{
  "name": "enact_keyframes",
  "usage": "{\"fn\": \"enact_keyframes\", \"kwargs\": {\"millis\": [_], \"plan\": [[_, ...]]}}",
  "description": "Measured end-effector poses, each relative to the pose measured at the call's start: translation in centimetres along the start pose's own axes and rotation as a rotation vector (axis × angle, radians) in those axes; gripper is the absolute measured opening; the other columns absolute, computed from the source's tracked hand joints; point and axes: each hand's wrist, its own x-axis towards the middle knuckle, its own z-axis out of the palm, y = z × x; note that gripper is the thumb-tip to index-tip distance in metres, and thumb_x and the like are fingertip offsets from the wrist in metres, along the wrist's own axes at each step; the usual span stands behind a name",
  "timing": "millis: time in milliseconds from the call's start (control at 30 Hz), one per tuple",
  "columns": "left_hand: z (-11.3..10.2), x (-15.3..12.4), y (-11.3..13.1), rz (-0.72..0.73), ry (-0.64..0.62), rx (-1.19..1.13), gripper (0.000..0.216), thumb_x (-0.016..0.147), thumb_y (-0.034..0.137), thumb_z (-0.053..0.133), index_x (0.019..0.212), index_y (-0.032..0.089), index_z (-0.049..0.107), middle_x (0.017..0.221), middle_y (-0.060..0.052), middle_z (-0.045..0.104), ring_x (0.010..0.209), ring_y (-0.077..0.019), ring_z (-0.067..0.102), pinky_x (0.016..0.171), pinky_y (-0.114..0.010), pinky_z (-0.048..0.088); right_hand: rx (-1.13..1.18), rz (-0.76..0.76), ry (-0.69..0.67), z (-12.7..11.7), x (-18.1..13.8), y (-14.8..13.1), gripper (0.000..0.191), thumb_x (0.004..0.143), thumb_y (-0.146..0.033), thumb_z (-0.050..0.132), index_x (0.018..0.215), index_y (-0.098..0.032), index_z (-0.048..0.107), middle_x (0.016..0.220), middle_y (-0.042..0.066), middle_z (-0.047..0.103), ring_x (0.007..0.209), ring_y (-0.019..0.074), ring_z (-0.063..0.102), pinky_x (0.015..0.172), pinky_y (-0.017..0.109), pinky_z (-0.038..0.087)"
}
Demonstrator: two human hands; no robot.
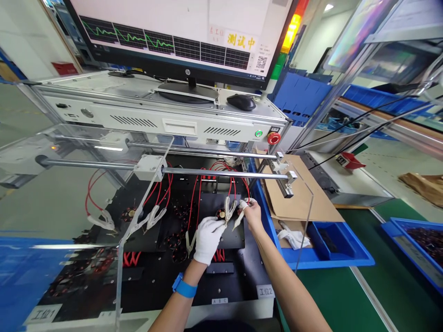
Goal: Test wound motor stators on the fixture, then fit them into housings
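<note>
My left hand (pixel 208 240), in a white glove with a blue band at the wrist, is over the black fixture plate (pixel 226 240). Its fingertips pinch together beside a small wound stator (pixel 220 213) and the tip of a pale test clip (pixel 229 208) on red leads; what lies between them is too small to tell. My right hand (pixel 252 214), with white coverings on the fingertips, is closed on a second pale test clip (pixel 238 219), whose jaws point down and left. Another clip (pixel 189 242) hangs left of my left hand.
Two metal rails (pixel 221 172) and a clear shield (pixel 138 210) extend over the work area. More stators (pixel 179 246) lie left on the black bench. A blue tray (pixel 332 265) with cardboard (pixel 304 193) and a white glove (pixel 294 237) sits right. Behind stands a monitor (pixel 173 23).
</note>
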Motion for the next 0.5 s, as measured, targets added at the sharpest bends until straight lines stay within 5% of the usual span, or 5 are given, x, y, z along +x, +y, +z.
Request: {"fn": "enact_keyframes", "kwargs": {"millis": [233, 400, 500], "plan": [[-1.9, -3.5, -2.2, 0.119, -0.101, 0.238, 0.025, 0.081, 0.018, 0.049, 0.095, 0.029, 0.066, 0.094, 0.001, 0.070, 0.103, -0.0203, 0.056, 0.091, -0.039, 0.044, -0.061, -0.074, 0.169, -3.0, 2.1, 1.2, 0.046, 0.060, -0.034, 0.064, 0.100, -0.016, 0.050, 0.062, -0.003, 0.059, 0.054, 0.0149, 0.059, 0.052, 0.025, 0.047], [-3.3, -5.8, -3.9, -0.283, -0.038, 0.525, 0.035, 0.081, 0.033, 0.048, 0.110, 0.017, 0.059, 0.117, -0.012, 0.058, 0.117, -0.0294, 0.044, 0.097, -0.044, 0.037, -0.164, -0.209, 0.220, -3.2, 0.5, 1.6, 0.056, 0.061, -0.032, 0.066, 0.112, -0.014, 0.051, 0.092, 0.006, 0.064, 0.086, 0.0197, 0.060, 0.082, 0.034, 0.045], [-3.3, -5.2, -4.0, -0.424, -0.187, 0.600, 0.047, 0.076, 0.043, 0.051, 0.107, 0.009, 0.059, 0.126, -0.020, 0.048, 0.122, -0.0367, 0.035, 0.099, -0.049, 0.031, -0.419, -0.563, 0.023, -2.3, -2.4, 0.1, 0.042, 0.074, -0.028, 0.057, 0.114, -0.018, 0.053, 0.111, 0.009, 0.059, 0.103, 0.0203, 0.053, 0.094, 0.037, 0.039]]}}
